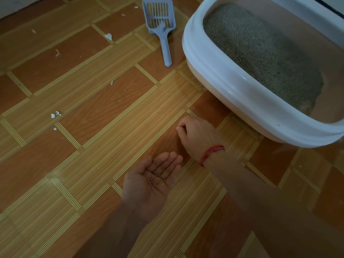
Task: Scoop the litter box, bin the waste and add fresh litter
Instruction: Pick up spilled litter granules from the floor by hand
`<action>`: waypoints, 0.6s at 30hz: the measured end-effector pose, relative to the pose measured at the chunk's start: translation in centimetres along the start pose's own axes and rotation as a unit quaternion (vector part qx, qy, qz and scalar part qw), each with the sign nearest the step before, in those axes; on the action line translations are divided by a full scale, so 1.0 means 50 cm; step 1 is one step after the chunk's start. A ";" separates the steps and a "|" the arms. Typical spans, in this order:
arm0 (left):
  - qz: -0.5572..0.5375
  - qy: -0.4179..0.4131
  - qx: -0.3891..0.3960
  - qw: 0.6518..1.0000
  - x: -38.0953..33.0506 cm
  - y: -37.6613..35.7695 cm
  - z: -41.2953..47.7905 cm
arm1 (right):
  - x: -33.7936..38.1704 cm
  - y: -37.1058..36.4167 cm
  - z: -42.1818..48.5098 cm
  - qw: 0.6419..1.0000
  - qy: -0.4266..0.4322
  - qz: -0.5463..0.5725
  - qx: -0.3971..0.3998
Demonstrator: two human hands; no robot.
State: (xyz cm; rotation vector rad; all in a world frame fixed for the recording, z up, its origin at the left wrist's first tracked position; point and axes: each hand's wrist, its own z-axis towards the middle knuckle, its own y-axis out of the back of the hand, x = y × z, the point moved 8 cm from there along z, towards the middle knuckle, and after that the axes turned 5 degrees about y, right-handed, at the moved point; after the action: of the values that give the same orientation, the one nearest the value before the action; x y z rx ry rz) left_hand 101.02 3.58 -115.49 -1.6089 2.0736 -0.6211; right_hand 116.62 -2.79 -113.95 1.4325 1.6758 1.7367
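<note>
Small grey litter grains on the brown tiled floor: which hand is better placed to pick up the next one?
Right. The right hand is down at the floor beside the white plastic litter box, fingertips pinched together. The left hand lies palm up, cupping loose grains, so it is occupied.

- Your litter box (242,94) sits on the floor (93,146) at the far right: a white rim over a pale beige tub.
- Its litter (260,53) is fine and grey-brown, heaped toward the far end, with bare tub bottom showing at the near right.
- The scoop (160,21), pale blue-grey and slotted, lies flat just left of the box, handle pointing near.
- A few dark granules (158,175) rest in your upturned left hand (149,185).
</note>
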 end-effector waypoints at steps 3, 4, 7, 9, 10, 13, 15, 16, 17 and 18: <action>0.000 -0.001 0.000 1.000 -0.002 0.001 -0.001 | 0.037 0.041 -0.014 0.999 0.029 0.026 -0.025; 0.001 -0.003 0.001 1.000 -0.004 0.002 -0.002 | 0.049 0.054 -0.024 0.998 0.038 0.039 -0.035; -0.004 -0.013 0.003 1.000 -0.017 0.000 0.001 | 0.078 0.072 -0.079 0.994 0.064 0.074 -0.058; -0.012 -0.017 0.007 1.000 -0.025 -0.001 0.005 | 0.109 0.083 -0.118 0.989 0.095 0.091 -0.063; -0.013 -0.017 0.010 1.000 -0.028 -0.003 0.006 | 0.124 0.084 -0.139 0.987 0.109 0.100 -0.061; -0.004 -0.012 0.011 1.000 -0.028 -0.006 0.009 | 0.155 0.071 -0.183 0.980 0.160 0.099 -0.070; -0.004 -0.010 0.011 1.000 -0.025 -0.012 0.009 | 0.171 0.059 -0.197 0.977 0.184 0.085 -0.068; -0.002 -0.010 0.011 1.000 -0.025 -0.014 0.008 | 0.177 0.054 -0.200 0.976 0.191 0.083 -0.066; 0.000 -0.010 0.010 1.000 -0.025 -0.015 0.008 | 0.181 0.052 -0.201 0.974 0.197 0.085 -0.067; -0.001 -0.009 0.011 1.000 -0.026 -0.014 0.008 | 0.183 0.055 -0.199 0.973 0.200 0.091 -0.068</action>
State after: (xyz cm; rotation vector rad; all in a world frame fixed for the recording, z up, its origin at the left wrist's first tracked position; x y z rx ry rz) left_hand 102.08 4.66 -115.30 -1.5989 2.0460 -0.6243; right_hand 105.60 -1.66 -105.72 1.2696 1.6054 2.3222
